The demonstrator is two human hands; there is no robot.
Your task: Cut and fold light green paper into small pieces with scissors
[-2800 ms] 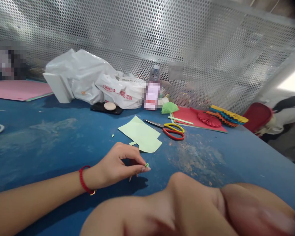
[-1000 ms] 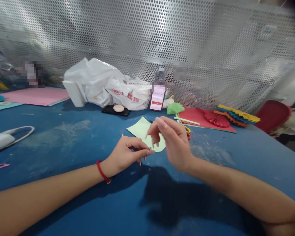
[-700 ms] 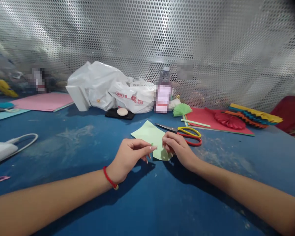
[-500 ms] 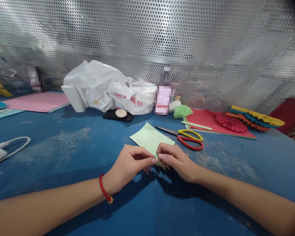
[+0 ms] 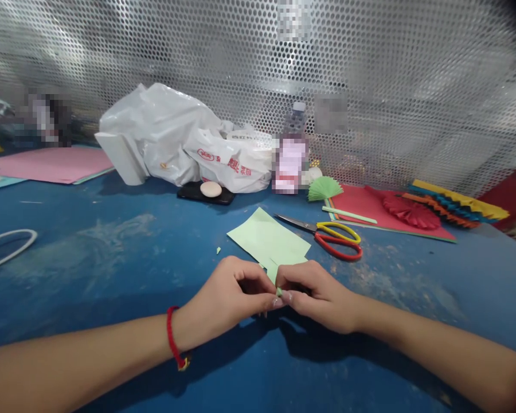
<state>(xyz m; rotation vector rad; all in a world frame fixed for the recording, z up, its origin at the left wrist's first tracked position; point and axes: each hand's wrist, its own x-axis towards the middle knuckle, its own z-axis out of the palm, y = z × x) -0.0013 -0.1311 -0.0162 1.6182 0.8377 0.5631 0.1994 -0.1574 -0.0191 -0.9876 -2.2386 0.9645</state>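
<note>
My left hand (image 5: 236,291), a red cord bracelet at its wrist, meets my right hand (image 5: 324,298) fingertip to fingertip low in the middle of the view. Pinched between both is a small piece of green paper (image 5: 279,292), mostly covered by the fingers. Just beyond them a light green paper sheet (image 5: 266,235) lies on the blue table, with another light green piece (image 5: 272,275) at its near edge, partly hidden by my hands. Scissors (image 5: 310,228) with one yellow and one red handle lie right of the sheet. A tiny green scrap (image 5: 218,250) rests to the left.
White plastic bags (image 5: 155,132) stand at the back, behind a black phone-like slab (image 5: 187,194) bearing a pale round object (image 5: 210,189). Back right are a green paper fan (image 5: 324,189), red sheets (image 5: 356,201) and pleated strips (image 5: 460,201). A white cable (image 5: 30,238) lies left.
My hands sit slightly lower and further right in the view, and the green piece between the fingertips shows more clearly. More of the light green paper and the tiny scrap is visible.
</note>
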